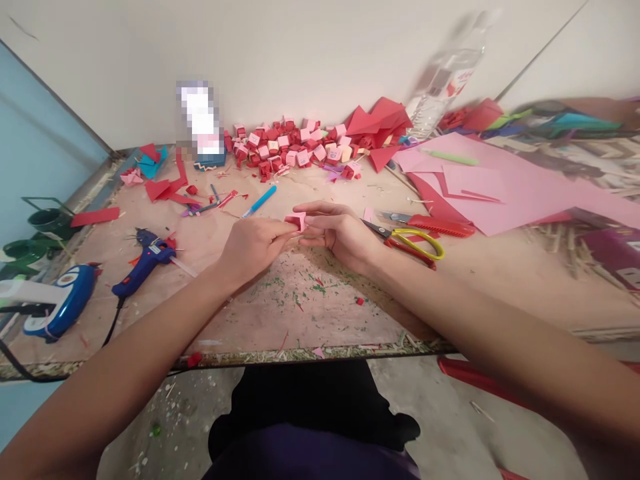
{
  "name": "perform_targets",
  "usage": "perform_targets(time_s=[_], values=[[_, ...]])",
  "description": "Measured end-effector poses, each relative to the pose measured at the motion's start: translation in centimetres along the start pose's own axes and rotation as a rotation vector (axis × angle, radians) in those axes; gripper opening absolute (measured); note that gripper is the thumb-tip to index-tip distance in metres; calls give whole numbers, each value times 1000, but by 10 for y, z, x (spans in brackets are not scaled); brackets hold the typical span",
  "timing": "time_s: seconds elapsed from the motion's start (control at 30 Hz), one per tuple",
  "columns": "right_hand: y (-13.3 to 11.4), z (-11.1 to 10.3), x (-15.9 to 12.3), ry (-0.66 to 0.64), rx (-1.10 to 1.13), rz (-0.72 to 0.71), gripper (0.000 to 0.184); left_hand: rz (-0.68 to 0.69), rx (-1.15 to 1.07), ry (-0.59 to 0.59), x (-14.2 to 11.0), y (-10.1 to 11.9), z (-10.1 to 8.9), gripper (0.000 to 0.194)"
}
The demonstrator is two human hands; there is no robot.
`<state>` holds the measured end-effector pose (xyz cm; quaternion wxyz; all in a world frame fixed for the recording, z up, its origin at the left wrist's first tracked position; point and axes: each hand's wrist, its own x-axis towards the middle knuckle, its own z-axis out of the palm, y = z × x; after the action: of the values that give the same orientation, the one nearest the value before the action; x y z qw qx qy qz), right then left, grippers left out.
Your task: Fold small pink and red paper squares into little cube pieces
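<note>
A small folded piece of pink paper [296, 219] is held between my two hands over the middle of the table. My left hand [255, 247] pinches its left side with thumb and forefinger. My right hand [340, 233] grips the other side, its fingers partly stretched out. Just right of that hand lie scissors [417, 243] with yellow and red handles and a red-handled cutter knife [440, 225]. A blue pen [260, 201] rests beyond my left hand. Small green and red scraps [300, 287] are scattered below the hands.
A heap of small pink and red paper cubes [295, 143] lies by the wall, beside a blurred phone [200, 120]. A blue glue gun [143, 263] is at left. Pink paper sheets [465, 173] and a plastic bottle [445, 87] are at right. The table's front edge [300, 357] is near me.
</note>
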<state>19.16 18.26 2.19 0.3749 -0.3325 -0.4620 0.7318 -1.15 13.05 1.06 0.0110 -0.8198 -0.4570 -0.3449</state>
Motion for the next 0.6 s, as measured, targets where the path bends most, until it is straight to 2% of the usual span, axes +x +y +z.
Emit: perform_targets(time_s=[0.13, 0.23, 0.4, 0.6], values=[[0, 1, 0, 9, -17, 5, 25, -65, -24, 18, 1, 6, 3, 26], [0, 1, -1, 5, -14, 10, 26, -126, -118, 40, 1, 10, 6, 20], [-1, 2, -3, -11, -19, 11, 23, -181, -236, 105, 0, 11, 7, 27], [0, 1, -2, -48, -6, 26, 23, -133, -134, 124, 0, 12, 3, 42]])
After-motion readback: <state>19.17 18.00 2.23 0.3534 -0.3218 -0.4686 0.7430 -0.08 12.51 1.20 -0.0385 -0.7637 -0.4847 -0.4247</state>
